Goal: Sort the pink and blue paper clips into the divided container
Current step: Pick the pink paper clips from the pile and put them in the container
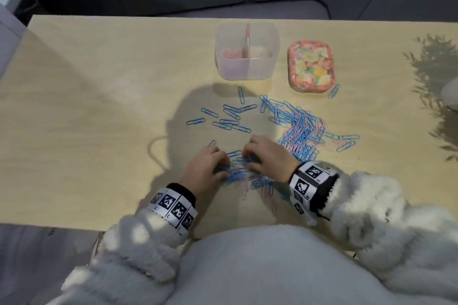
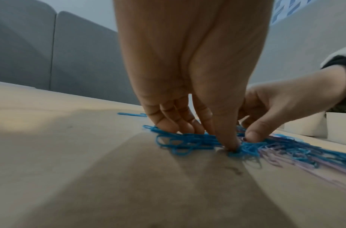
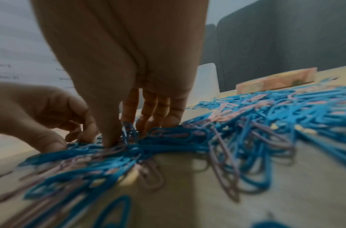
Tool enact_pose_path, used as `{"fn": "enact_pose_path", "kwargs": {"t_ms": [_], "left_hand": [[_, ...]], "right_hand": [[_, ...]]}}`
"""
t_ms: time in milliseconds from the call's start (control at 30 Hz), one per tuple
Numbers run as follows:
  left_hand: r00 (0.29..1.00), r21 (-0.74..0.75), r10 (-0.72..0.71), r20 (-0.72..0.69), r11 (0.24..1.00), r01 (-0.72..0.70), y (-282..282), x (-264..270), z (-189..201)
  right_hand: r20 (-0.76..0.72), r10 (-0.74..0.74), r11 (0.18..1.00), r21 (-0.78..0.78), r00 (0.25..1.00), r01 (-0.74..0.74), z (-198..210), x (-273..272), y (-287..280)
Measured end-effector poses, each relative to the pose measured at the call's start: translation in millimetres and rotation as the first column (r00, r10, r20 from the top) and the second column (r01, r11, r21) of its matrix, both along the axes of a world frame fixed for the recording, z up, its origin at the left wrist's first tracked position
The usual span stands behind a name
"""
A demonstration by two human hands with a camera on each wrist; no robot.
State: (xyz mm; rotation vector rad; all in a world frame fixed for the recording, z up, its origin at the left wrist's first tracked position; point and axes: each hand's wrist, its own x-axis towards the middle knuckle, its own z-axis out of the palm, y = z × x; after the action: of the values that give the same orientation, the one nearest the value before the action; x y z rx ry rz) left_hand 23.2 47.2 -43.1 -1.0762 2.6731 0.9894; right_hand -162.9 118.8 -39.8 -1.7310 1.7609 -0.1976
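Observation:
Both hands work side by side in a tangle of blue and pink paper clips near the table's front edge. My left hand has its fingers and thumb curled down round a bunch of blue clips. My right hand pinches blue clips that stand up between its thumb and fingers. A larger mixed pile lies just to the right. Loose blue clips are scattered ahead. The clear divided container stands further back, with pink clips in its left compartment.
A floral patterned lid lies right of the container, with a single blue clip by its corner. The wooden table is bare on its left half. A grey sofa is behind the table.

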Motion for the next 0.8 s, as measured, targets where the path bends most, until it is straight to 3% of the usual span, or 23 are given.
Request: {"fn": "enact_pose_path", "kwargs": {"t_ms": [233, 367, 500, 633, 733, 800], "left_hand": [[0.996, -0.075, 0.075, -0.052, 0.994, -0.079, -9.2, 17.8, 4.8], [0.999, -0.147, 0.043, -0.012, 0.988, -0.045, 4.7, 7.6, 4.8], [0.995, -0.087, 0.102, 0.001, 0.991, -0.102, 9.7, -2.0, 1.1], [0.986, 0.003, 0.154, -0.057, 0.988, -0.154, 7.4, -2.9, 1.0], [0.979, 0.041, 0.180, -0.091, 0.983, -0.177, 1.7, -1.7, 1.7], [0.960, 0.085, 0.244, -0.135, 0.968, -0.234, -2.6, -0.9, 2.9]], "right_hand": [[0.062, -0.180, 0.980, -0.075, 0.982, 0.184, -0.6, -25.0, 6.8], [-0.085, -0.103, 0.992, -0.084, 0.991, 0.096, 3.8, -15.8, 9.2], [-0.248, -0.048, 0.995, -0.096, 0.967, 0.025, 4.8, -4.7, 6.0], [-0.036, -0.243, 0.960, -0.149, 0.969, 0.235, 3.7, -13.8, 8.1], [0.191, -0.406, 0.896, -0.111, 0.894, 0.430, 9.7, -23.5, 8.0], [0.272, -0.447, 0.877, -0.052, 0.852, 0.477, 13.8, -30.0, 7.8]]}}
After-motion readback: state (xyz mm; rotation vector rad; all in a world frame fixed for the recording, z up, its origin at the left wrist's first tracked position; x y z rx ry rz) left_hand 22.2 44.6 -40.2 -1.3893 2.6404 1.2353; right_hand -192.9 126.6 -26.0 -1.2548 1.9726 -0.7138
